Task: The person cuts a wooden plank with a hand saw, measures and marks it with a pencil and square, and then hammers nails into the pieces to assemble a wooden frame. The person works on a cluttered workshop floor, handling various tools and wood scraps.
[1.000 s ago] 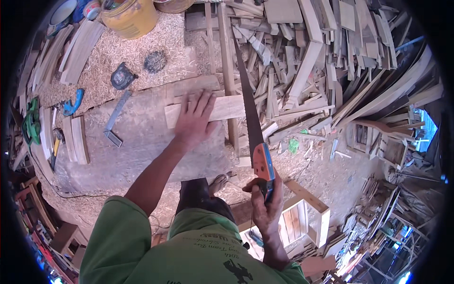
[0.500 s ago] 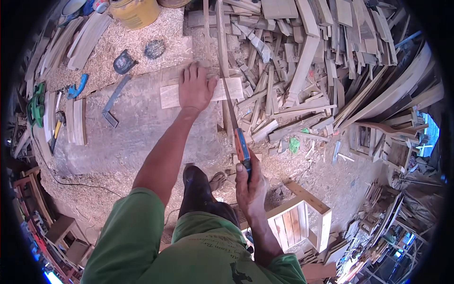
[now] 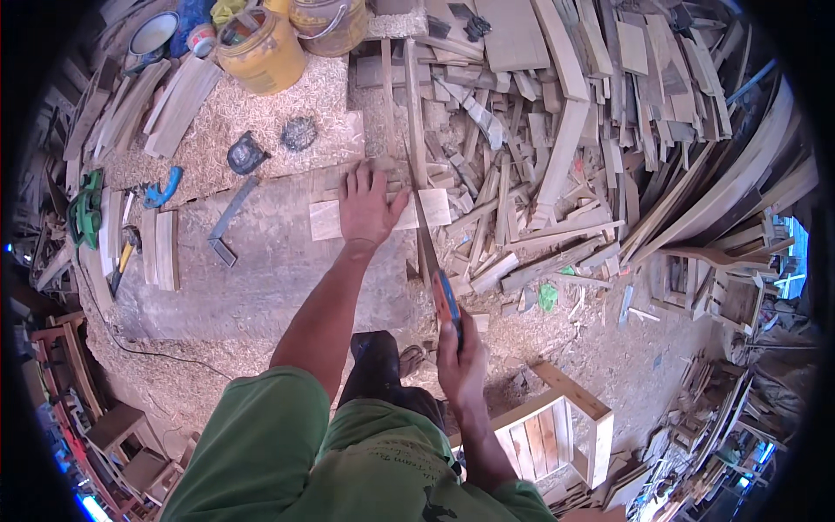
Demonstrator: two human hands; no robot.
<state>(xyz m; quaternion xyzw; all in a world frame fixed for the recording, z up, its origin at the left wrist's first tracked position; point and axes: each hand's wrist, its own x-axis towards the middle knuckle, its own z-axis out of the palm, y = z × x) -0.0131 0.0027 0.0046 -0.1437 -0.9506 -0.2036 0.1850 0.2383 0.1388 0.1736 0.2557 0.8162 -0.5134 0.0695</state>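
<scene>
Head view: two hands, one hand saw (image 3: 426, 239), one pale board (image 3: 327, 221). Board lies on worn bench top (image 3: 261, 291) at its right edge, long axis left to right, right end slightly higher in view. Saw blade crosses board near its right end; long axis runs away from person, tip leaning a bit left, handle toward body. Can't tell how deep teeth sit. Left hand (image 3: 367, 209) flat on board, fingers slightly spread, thumb out beside blade. Right hand (image 3: 462, 357) wrapped around orange-blue handle (image 3: 446, 303). Also: one metal square (image 3: 230, 222), two yellowish buckets (image 3: 263, 68).
</scene>
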